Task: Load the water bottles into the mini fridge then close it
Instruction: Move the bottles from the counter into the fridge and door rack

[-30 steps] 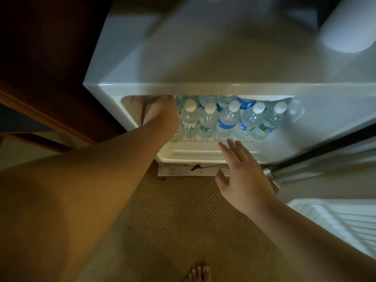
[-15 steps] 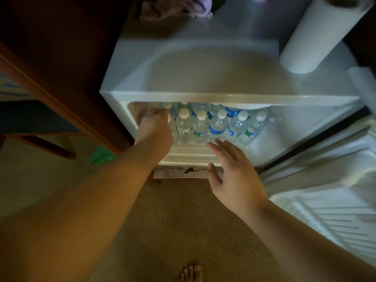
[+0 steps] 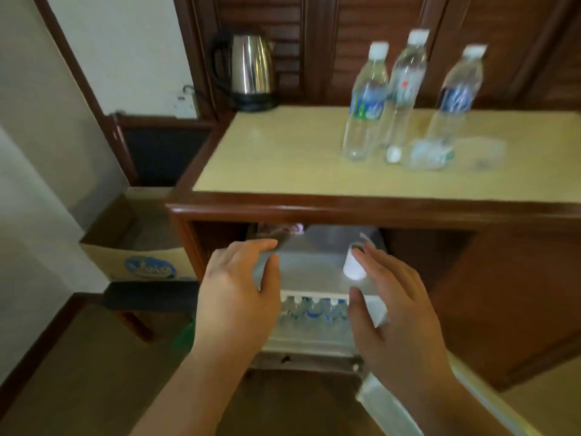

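The wooden cabinet (image 3: 440,278) is filling the middle and right of the frame, its pale top surface (image 3: 283,152) carrying a steel kettle (image 3: 251,67) at upper centre. The mini fridge (image 3: 314,272) is sitting in the cabinet's lower opening at centre frame, with its door (image 3: 393,407) standing open toward the lower right. Inside, a row of white-capped water bottles (image 3: 314,309) is showing just under the fridge's top edge. Three more upright bottles (image 3: 364,102) are standing at upper right on the surface, and a fourth fallen bottle (image 3: 440,154) is lying just beside their bases.

The left hand (image 3: 235,297) is hovering spread and empty at the fridge's left front corner; the right hand (image 3: 393,309) is likewise spread and holding nothing, in front of what is probably a paper roll (image 3: 353,265) on the fridge top, though blur is making that uncertain.

Loading is looking unfinished. A quick reach upward is risking a knock to the closely grouped upright bottles, and the lying one is likely to roll off the surface. Swinging the door shut early is risking leaving those four behind, or catching a protruding cap.
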The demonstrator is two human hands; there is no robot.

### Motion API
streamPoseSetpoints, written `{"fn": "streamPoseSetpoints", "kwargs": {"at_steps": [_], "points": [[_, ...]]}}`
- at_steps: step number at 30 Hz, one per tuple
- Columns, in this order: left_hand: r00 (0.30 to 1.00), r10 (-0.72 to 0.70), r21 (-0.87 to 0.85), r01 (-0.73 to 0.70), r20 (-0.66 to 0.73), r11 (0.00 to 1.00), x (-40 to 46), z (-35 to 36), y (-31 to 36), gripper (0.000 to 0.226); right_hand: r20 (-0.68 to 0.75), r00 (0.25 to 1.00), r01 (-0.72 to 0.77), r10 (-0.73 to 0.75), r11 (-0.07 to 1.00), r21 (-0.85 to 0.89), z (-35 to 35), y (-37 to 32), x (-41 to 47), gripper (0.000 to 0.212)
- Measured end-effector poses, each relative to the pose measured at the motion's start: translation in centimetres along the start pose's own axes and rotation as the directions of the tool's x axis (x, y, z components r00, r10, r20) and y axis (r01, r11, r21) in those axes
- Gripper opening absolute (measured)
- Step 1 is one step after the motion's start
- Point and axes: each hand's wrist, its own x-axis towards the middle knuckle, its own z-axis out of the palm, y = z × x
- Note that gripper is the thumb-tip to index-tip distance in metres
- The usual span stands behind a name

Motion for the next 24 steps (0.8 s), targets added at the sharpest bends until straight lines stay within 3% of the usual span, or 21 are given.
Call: {"fn": "streamPoseSetpoints", "kwargs": {"at_steps": [6, 13, 17, 21, 24], "points": [[0.999, 0.044, -0.096, -0.042, 0.025, 0.995, 7.8, -5.9, 8.3, 0.033, 0.019, 1.0, -0.008, 0.009, 0.999, -0.053, -9.7, -5.8, 8.0, 0.058], [0.989, 0.089, -0.18, -0.066, 0.121, 0.981, 20.3, -3.4, 11.8, 0.043, -0.05, 0.988, -0.157, 0.149, 0.964, -0.217, -11.5, -3.9, 20.7, 0.055], [0.96, 0.165, -0.211, -0.117, 0.226, 0.97, 28.4, 0.0, 13.5, 0.048, 0.178, 0.926, -0.24, 0.333, 0.882, -0.405, -10.1, 0.3, 26.4, 0.055], [0.904, 0.204, -0.11, -0.176, 0.376, 0.978, 34.0, 4.8, 14.9, 0.058, 0.333, 0.868, -0.116, 0.368, 0.803, -0.585, -6.7, 4.6, 28.9, 0.066], [0.87, 0.197, -0.086, -0.177, 0.453, 0.98, 36.0, 7.9, 14.9, 0.059, 0.401, 0.824, -0.025, 0.399, 0.734, -0.679, -5.0, 6.5, 30.3, 0.056]]}}
